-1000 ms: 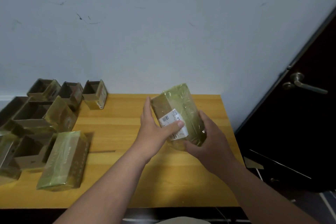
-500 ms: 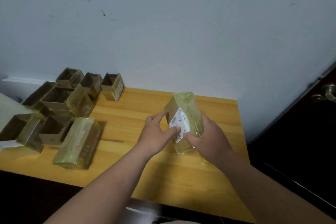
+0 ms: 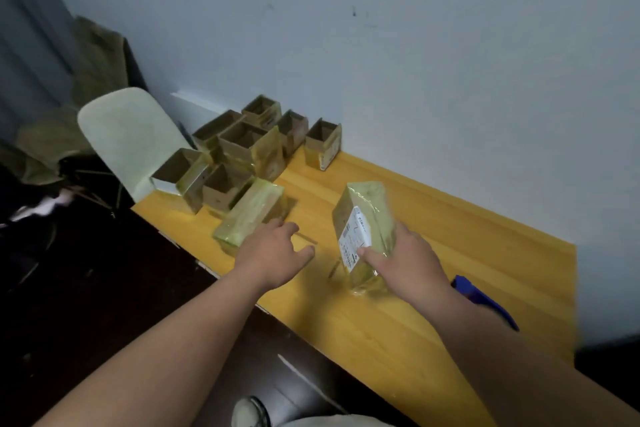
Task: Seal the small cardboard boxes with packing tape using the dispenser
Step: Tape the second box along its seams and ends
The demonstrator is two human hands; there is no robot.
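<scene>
A tape-wrapped cardboard box [image 3: 367, 218] with a white label stands on end on the yellow wooden table [image 3: 433, 288]. My right hand [image 3: 405, 260] grips its near lower side, thumb across the label. My left hand [image 3: 273, 253] has its fingers spread and relaxed over the table, holding nothing, its fingertips close to a second taped box [image 3: 251, 215] that lies flat. A blue object [image 3: 485, 300], possibly the tape dispenser, shows behind my right forearm, mostly hidden.
Several open-topped small cardboard boxes [image 3: 242, 149] cluster at the table's far left corner against the wall. A pale chair [image 3: 128, 135] stands left of the table with cloth draped behind it. The floor [image 3: 86, 288] is dark.
My left hand has let go of the labelled box and moved left toward the flat taped box. The camera has swung left, bringing the chair into view.
</scene>
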